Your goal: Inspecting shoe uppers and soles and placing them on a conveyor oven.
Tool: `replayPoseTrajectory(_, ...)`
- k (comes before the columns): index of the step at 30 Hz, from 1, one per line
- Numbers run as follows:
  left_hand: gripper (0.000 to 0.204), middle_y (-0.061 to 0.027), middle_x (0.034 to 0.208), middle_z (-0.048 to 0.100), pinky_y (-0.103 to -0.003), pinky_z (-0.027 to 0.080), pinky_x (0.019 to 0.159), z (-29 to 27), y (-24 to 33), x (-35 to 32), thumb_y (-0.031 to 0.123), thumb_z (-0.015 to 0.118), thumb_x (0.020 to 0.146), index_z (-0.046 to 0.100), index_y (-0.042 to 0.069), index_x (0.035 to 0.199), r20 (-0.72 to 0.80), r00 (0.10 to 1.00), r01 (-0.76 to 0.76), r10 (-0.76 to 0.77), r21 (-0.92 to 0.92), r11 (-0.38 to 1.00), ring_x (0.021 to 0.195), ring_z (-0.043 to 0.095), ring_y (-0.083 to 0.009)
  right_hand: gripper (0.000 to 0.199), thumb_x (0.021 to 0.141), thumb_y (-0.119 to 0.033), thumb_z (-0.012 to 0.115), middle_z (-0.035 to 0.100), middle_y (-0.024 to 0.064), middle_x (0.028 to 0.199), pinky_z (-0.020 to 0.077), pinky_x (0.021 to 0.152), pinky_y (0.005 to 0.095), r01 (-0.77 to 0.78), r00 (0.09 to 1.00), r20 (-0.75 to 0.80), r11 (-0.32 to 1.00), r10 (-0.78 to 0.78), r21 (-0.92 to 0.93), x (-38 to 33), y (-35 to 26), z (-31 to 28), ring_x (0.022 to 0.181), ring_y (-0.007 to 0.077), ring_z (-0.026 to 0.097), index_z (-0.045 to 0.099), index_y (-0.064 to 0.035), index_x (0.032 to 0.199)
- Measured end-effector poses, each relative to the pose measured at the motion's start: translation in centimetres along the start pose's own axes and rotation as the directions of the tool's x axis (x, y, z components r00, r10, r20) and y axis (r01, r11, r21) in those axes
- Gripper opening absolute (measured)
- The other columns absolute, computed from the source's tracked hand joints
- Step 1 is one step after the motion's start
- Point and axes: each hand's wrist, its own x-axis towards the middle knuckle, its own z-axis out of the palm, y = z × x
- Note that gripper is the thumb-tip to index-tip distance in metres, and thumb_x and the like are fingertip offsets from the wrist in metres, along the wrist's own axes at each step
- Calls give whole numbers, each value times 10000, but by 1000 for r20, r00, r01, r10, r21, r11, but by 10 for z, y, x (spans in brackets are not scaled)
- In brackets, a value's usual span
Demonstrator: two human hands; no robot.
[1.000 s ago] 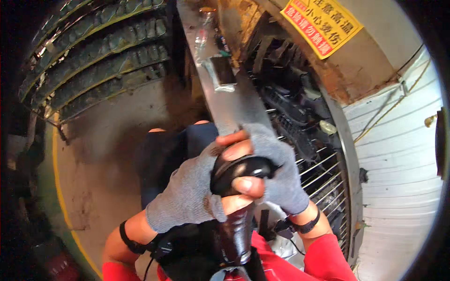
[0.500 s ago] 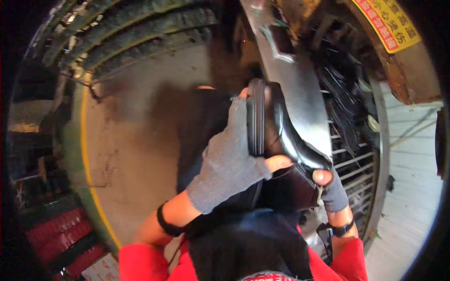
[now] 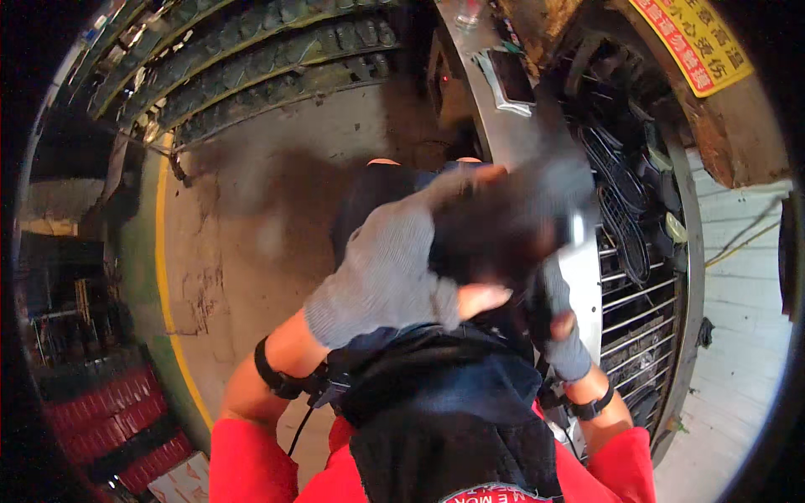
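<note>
A glossy black boot [image 3: 511,222], smeared by motion, is held between my two hands above my lap, at the edge of the metal bench. My left hand [image 3: 390,251], in a grey fingerless glove, grips it from the left side, thumb underneath and fingers reaching along the far side. On the lower right, my right hand [image 3: 566,344], gloved alike, closes round the boot's dark lower part; most of its fingers are hidden. Details of the sole and upper are lost in the blur.
The metal bench [image 3: 485,92] runs along my right, with a dark flat object on white paper or cloth [image 3: 510,84] on it. Beyond are a barred rack [image 3: 641,302] holding black soles [image 3: 616,180] and a brown post with a yellow-red sign [image 3: 700,42]. Shoe racks [image 3: 277,46] stand far left.
The boot has turned and tipped to the right, and its ridged sole edge no longer shows clearly. My left hand has swung with it; my right hand has shifted slightly left and down.
</note>
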Motion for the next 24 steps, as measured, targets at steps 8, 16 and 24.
replayPoseTrajectory(8,450,2,1527,602,-501,419,1227,7,-56,-48,102,656,897,730,239,1319,448,875,-392,184,431,813,1455,530,-325,625,1018,-110,711,644,96,1412,500,1011,258,-305,952,-21,952,304,-14,79,27,-6,1199,131,624,471,30,1578)
replayPoseTrajectory(16,722,-178,1513,556,-386,454,1157,-2,-93,26,193,810,911,499,-12,1530,-147,938,310,-314,-50,949,1386,559,-304,432,986,-259,764,701,154,1278,553,856,285,-303,951,-10,924,309,-234,137,29,-16,1067,184,692,717,-22,1344)
replayPoseTrajectory(24,733,-153,1206,589,-480,466,1098,9,-52,-37,558,853,787,699,118,1353,63,987,116,-146,343,932,1237,558,-378,460,822,-321,893,692,133,1180,484,1095,434,49,944,324,944,63,-327,76,-18,-37,1274,313,617,763,-52,1172)
